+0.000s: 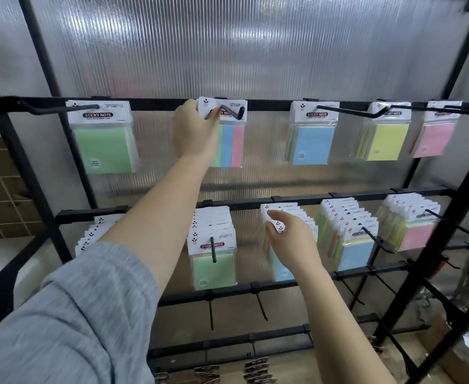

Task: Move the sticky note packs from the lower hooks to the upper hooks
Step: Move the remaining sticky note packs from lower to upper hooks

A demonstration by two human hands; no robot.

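Note:
My left hand (193, 128) is raised to the upper rail and pinches the white header of a striped blue and pink sticky note pack (232, 142) on the second upper hook (232, 110). Lower down, my right hand (290, 236) grips the front header card of a row of blue packs (283, 214) on a lower hook. Other upper hooks carry a green pack (103, 145), a blue pack (311, 142), a yellow pack (388, 139) and a pink pack (433, 137). Stacks of packs hang on the lower hooks, among them a green-fronted stack (214, 245).
The black metal rack (435, 245) has two more rails below with bare hooks (211, 314). A ribbed translucent panel (227, 51) backs the rack. Metal clips (255, 370) hang at the bottom. More lower stacks sit at the left (92, 236) and right (347, 234), (413, 223).

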